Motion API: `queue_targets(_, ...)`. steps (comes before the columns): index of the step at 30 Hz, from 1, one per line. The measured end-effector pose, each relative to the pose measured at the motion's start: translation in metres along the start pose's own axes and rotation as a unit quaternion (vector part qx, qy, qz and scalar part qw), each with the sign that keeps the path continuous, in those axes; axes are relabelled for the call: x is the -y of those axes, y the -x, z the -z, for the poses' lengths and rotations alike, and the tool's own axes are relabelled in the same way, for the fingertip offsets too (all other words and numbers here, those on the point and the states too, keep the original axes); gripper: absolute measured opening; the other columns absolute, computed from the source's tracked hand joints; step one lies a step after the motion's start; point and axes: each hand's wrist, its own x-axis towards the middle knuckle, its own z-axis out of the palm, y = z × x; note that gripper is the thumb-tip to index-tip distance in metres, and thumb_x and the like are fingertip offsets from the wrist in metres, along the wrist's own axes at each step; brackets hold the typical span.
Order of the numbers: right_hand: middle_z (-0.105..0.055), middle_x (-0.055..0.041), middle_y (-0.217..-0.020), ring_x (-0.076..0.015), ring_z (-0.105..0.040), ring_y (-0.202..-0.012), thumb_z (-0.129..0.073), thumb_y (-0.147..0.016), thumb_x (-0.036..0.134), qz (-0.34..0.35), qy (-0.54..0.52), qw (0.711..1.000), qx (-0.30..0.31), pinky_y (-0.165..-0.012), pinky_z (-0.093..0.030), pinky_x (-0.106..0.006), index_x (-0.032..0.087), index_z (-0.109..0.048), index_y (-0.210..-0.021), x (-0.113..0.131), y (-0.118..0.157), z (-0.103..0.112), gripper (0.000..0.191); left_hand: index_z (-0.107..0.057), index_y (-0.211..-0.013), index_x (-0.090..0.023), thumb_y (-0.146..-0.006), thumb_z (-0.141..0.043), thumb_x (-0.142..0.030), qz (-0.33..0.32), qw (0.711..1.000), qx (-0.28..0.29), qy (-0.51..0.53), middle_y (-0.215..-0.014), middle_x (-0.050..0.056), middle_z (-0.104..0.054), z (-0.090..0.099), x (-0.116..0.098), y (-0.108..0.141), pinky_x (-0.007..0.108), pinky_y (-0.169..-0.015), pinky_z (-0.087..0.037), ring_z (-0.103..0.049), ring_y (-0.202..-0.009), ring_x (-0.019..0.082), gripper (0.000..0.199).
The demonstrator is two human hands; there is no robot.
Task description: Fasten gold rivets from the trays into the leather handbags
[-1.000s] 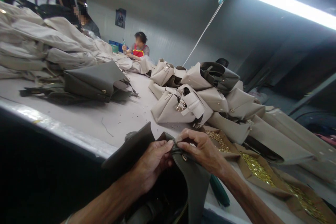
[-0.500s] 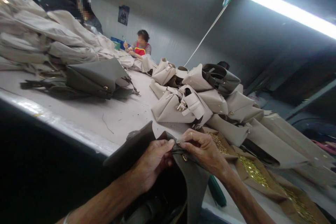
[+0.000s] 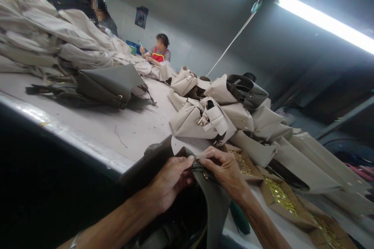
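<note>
Two hands work one olive handbag [image 3: 212, 212] at 6 o'clock: my left hand [image 3: 168, 182] and right hand [image 3: 224, 171] pinch its narrow strap [image 3: 200, 168], fingers tight on it. Beige handbags [image 3: 201, 118] lie at 12 o'clock; gold studs [image 3: 277, 196] sit on brown paper [image 3: 295, 218] at 4 o'clock.

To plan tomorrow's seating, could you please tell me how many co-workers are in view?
2. A person in a red apron is at the far end of the table; a second person is at upper left, beyond the pile of beige bags. Others may be hidden.
</note>
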Motion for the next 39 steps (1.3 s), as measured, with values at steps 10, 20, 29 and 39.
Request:
queue_targets(10,-0.057,-0.0004,-0.07,-0.0128,-0.053,-0.067,-0.062,-0.084,0.024,0.018,0.057,0.998,0.006,-0.062,-0.04,-0.022,0.016,-0.065,-0.07,0.009,0.002,-0.005,0.016,-0.064,-0.079,-0.008,-0.055,-0.082,-0.042,-0.013,1.0,0.002,-0.017,-0.07,0.004,-0.062,0.005,0.003,-0.001,0.02,-0.056,-0.041,-0.055,-0.06,0.01,0.045)
queue_targets(20,-0.059,-0.0005,-0.076,-0.0121,-0.054,-0.069,-0.06,-0.082,0.021,-0.026,0.049,0.997,0.053,-0.063,-0.041,-0.021,0.015,-0.062,-0.079,0.011,-0.001,0.003,0.007,-0.063,-0.074,-0.009,-0.052,-0.083,-0.046,-0.006,0.999,0.013,-0.039,-0.068,0.003,-0.059,0.0,0.0,0.0,0.017,-0.052,-0.04,-0.053,-0.058,0.008,0.047)
queue_targets(29,-0.051,0.0028,-0.063,-0.0097,-0.045,-0.059,-0.067,-0.076,0.038,-0.088,-0.008,0.995,0.038,-0.054,-0.036,-0.02,0.014,-0.058,-0.074,0.005,-0.007,-0.003,0.026,-0.066,-0.079,-0.009,-0.055,-0.083,-0.042,-0.006,1.0,-0.003,-0.03,-0.069,0.003,-0.062,0.002,0.0,0.002,0.016,-0.052,-0.042,-0.055,-0.057,0.008,0.044)
queue_targets(39,-0.046,0.0044,-0.057,-0.0097,-0.041,-0.056,-0.065,-0.076,0.036,-0.072,0.029,0.991,-0.111,-0.052,-0.033,-0.021,0.016,-0.048,-0.06,0.003,0.001,-0.026,0.03,-0.067,-0.076,-0.009,-0.052,-0.086,-0.037,-0.015,1.0,-0.015,-0.005,-0.068,0.003,-0.061,0.006,0.002,-0.002,0.017,-0.052,-0.044,-0.055,-0.059,0.009,0.041)
